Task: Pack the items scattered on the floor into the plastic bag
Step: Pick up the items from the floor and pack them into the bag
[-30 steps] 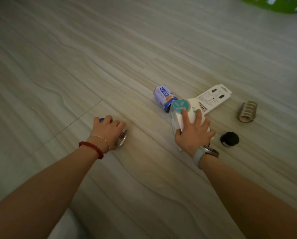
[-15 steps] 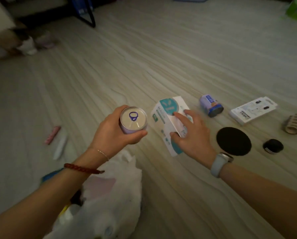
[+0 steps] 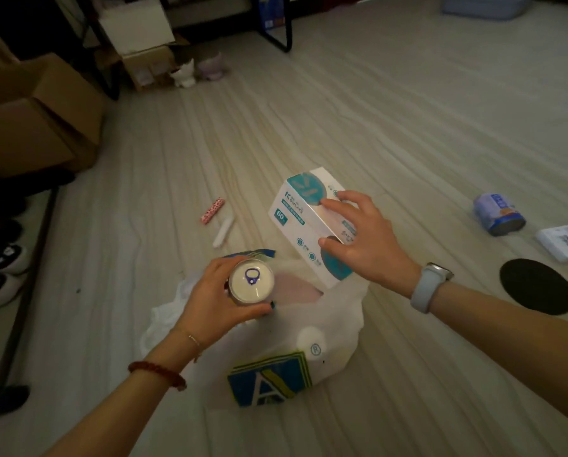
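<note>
The white plastic bag [image 3: 309, 328] lay open on the floor [image 3: 391, 127]. Just above its far rim, the right hand [image 3: 365, 239] held a white-and-teal box [image 3: 304, 216] tilted, its grip curled round the box's near side. Over the bag's left side, the left hand [image 3: 216, 298] gripped an upright drink can [image 3: 251, 282], fingers wrapped round it. Right of the bag lay a blue can [image 3: 498, 214] on its side.
</note>
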Tool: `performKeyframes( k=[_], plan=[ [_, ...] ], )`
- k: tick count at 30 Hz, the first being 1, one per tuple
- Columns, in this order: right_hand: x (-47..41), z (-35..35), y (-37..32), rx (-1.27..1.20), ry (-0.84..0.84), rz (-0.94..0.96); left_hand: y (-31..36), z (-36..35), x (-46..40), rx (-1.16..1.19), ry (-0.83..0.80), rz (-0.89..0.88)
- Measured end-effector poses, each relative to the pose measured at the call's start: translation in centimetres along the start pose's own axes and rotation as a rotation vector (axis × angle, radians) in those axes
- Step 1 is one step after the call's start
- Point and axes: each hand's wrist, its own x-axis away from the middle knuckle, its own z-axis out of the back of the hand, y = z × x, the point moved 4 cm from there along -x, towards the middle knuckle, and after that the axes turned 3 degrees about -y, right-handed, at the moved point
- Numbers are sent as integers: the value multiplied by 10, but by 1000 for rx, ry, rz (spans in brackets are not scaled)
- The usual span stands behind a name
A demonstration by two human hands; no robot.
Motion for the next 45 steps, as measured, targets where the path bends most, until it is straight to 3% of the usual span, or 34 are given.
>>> performKeyframes(
  k=[5, 8, 11, 15, 19, 21, 24, 28, 33, 36, 40, 42, 45],
  plan=[
    [-4, -3, 11, -21, 26, -21, -4, -22, -9, 206, 81, -39],
    [-4, 1, 22, -29, 53, -54, -7, -42, -22, 242, 33, 0],
    [-2, 5, 34, -33, 75, -77, -16, -57, -28, 18, 3, -38],
    [0, 5, 50, -40, 58, -108, -36, -55, -25, -542, 45, -71],
    [4, 3, 54, -61, 10, -85, -49, -50, -34, -699, 63, -80],
    [4, 0, 52, -58, -15, -70, -51, -51, -42, -709, -33, -72],
    [4, -2, 50, -65, -12, -33, -59, -52, -51, -560, -339, 130],
    [4, -4, 45, -26, -66, 51, -61, -41, -56, -655, -429, 99],
    [12, -31, 34, 78, -231, 108, -66, -35, -48, -732, -268, 31],
    [13, -35, 32, 78, -240, 109, -77, -23, -40, -814, -156, 65],
    [15, -35, 32, 79, -257, 143, -64, -7, -40, -885, 41, -115],
    [16, -34, 32, 90, -264, 176, -53, 8, -49, -743, 119, -33],
    [19, -34, 19, 131, -278, 342, -59, 37, -64, -461, 174, 226]
  ],
)
